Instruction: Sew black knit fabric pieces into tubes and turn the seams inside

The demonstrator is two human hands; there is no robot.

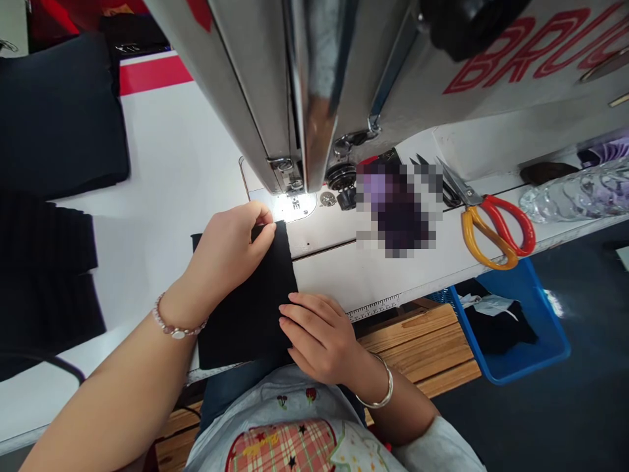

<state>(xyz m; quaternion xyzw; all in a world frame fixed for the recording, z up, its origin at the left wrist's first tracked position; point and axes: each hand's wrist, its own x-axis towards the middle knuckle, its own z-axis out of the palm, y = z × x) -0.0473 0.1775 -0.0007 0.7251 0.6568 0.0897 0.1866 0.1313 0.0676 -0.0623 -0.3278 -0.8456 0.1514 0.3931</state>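
Note:
A piece of black fabric (246, 314) lies on the white sewing table in front of the sewing machine (275, 85). My left hand (236, 246) pinches its far edge between thumb and forefinger, just short of the lit needle plate (297, 206). Lower down, my right hand (319, 334) rests at the fabric's right edge with fingers stretched out and slightly apart. The fabric's near end hangs by the table's front edge. The needle tip is too small to make out.
Stacks of black fabric (59, 118) sit on the left. Scissors (491, 223) with red and orange handles lie at the right, near a clear bottle-like object (580, 193). A blue bin (540, 341) holding dark cloth stands below, beside a wooden bench (417, 347).

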